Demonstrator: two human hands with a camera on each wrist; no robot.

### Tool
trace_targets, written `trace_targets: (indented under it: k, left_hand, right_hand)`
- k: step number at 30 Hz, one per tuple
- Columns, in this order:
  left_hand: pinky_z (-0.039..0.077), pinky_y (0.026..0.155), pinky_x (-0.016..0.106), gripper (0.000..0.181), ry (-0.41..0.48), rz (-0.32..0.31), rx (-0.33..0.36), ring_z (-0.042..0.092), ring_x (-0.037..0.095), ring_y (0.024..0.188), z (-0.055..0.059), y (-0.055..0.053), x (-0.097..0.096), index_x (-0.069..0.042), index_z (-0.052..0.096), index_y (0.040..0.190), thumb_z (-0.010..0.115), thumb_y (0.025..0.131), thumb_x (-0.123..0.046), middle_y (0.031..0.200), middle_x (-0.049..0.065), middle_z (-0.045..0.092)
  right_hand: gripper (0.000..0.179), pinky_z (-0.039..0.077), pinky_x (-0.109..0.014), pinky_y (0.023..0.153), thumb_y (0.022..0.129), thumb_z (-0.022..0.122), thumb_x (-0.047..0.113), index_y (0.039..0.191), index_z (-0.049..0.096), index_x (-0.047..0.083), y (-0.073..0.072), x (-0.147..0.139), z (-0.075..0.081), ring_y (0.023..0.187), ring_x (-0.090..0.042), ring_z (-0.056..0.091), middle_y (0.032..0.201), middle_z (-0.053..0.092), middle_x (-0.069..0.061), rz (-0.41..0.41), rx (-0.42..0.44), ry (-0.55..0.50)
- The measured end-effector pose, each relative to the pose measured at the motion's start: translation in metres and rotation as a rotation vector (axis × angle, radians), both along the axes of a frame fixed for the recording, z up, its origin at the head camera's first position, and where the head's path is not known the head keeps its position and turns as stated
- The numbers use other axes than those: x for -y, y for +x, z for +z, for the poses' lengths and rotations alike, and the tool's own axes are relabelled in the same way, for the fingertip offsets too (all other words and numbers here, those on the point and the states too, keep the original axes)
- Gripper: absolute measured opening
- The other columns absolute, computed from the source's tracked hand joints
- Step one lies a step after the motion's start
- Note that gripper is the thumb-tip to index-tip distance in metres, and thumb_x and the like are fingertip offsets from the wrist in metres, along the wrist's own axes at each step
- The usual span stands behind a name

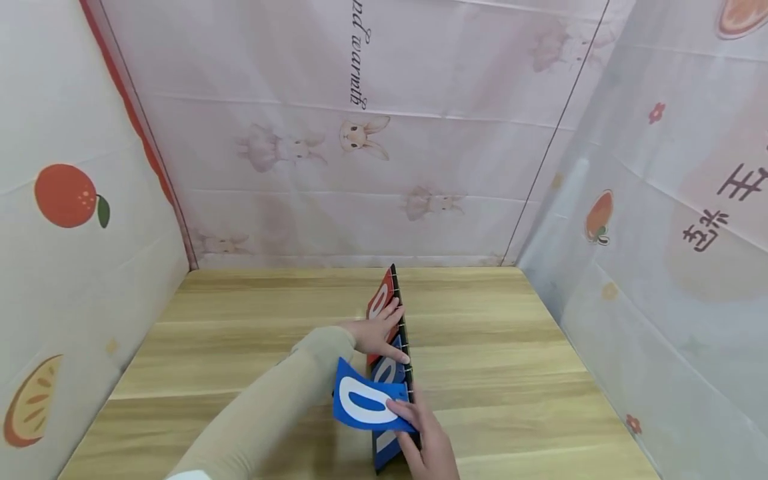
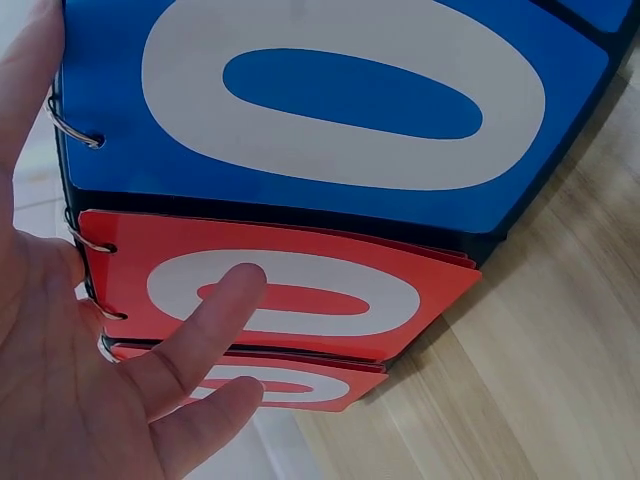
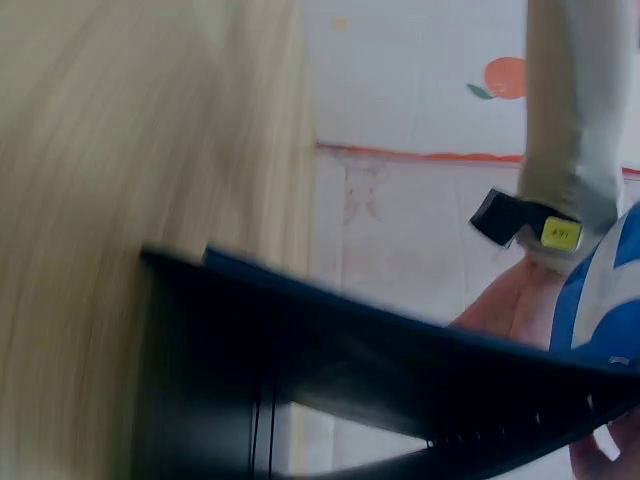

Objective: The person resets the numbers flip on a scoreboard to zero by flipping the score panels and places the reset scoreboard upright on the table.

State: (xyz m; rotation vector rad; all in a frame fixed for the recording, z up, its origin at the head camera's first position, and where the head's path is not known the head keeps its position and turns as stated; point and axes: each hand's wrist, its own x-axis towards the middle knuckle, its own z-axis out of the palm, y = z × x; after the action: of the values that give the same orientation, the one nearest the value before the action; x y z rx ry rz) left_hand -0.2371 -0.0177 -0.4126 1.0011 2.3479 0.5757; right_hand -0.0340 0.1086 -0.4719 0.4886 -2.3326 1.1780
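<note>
A flip scoreboard [image 2: 350, 215] with red and blue cards on metal rings stands on the table, its ringed top edge running away from me in the head view. My left hand [image 1: 377, 333] holds that top edge; in the left wrist view two fingers lie over the red zero cards [image 2: 135, 285] while others go behind the edge. Nearer to me, my right hand [image 1: 431, 437] pinches a blue card [image 1: 354, 415] bearing a white zero, lifted and bent away from the board. In the right wrist view the scoreboard's dark back [image 3: 330, 340] hides most of that hand.
The board stands on a light wood-grain table [image 1: 510, 347]. Printed cloth walls [image 1: 288, 220] with fruit and rabbits enclose its left, back and right sides. My left forearm [image 1: 270, 407] crosses the table's near left part.
</note>
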Motion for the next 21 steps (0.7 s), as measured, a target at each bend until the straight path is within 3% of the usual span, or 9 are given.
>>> trace_targets:
  k: [3, 6, 9, 16, 21]
  left_hand:
    - [0.027, 0.106, 0.046, 0.101, -0.003, 0.007, -0.01, 0.006, 0.026, 0.141, -0.001, 0.001, -0.003, -0.019, -0.001, 0.151, 0.063, 0.082, -0.055, 0.155, 0.004, -0.013]
    - [0.028, 0.105, 0.045, 0.101, -0.016, 0.022, -0.009, 0.008, 0.026, 0.141, -0.003, 0.001, -0.004, -0.019, 0.0, 0.151, 0.063, 0.081, -0.055, 0.155, 0.003, -0.012]
    - [0.028, 0.105, 0.044, 0.101, -0.027, 0.014, -0.007, 0.007, 0.026, 0.141, 0.0, -0.003, -0.001, -0.019, -0.001, 0.151, 0.062, 0.082, -0.055, 0.155, 0.003, -0.013]
    - [0.028, 0.105, 0.045, 0.101, -0.024, 0.002, -0.007, 0.005, 0.026, 0.141, 0.004, -0.013, 0.002, -0.021, -0.004, 0.151, 0.061, 0.082, -0.056, 0.155, 0.002, -0.016]
    - [0.023, 0.107, 0.045, 0.102, -0.018, -0.012, 0.02, -0.003, 0.024, 0.141, -0.002, -0.016, 0.006, -0.022, -0.005, 0.151, 0.062, 0.081, -0.056, 0.155, 0.001, -0.017]
  right_hand:
    - [0.037, 0.044, -0.024, 0.089, 0.09, 0.061, 0.009, 0.126, 0.059, 0.008, -0.004, -0.005, -0.006, 0.107, -0.015, 0.057, 0.119, 0.063, 0.0, 0.038, -0.194, 0.2]
    - [0.026, 0.045, -0.029, 0.089, 0.094, 0.056, 0.021, 0.114, 0.068, 0.008, -0.009, -0.009, -0.008, 0.105, -0.018, 0.058, 0.115, 0.065, -0.002, 0.082, -0.307, 0.339]
    - [0.022, 0.045, -0.029, 0.087, 0.092, 0.06, 0.023, 0.108, 0.071, 0.012, -0.014, -0.007, -0.008, 0.103, -0.015, 0.058, 0.11, 0.067, 0.003, 0.101, -0.302, 0.4]
    - [0.03, 0.046, -0.03, 0.084, 0.066, 0.084, 0.014, 0.094, 0.075, 0.018, -0.022, -0.001, 0.001, 0.097, -0.01, 0.056, 0.1, 0.067, 0.009, 0.074, -0.2, 0.529]
    - [0.021, 0.045, -0.032, 0.081, 0.065, 0.084, 0.022, 0.084, 0.074, 0.021, -0.025, 0.002, 0.004, 0.094, -0.012, 0.055, 0.094, 0.067, 0.011, 0.109, -0.226, 0.66]
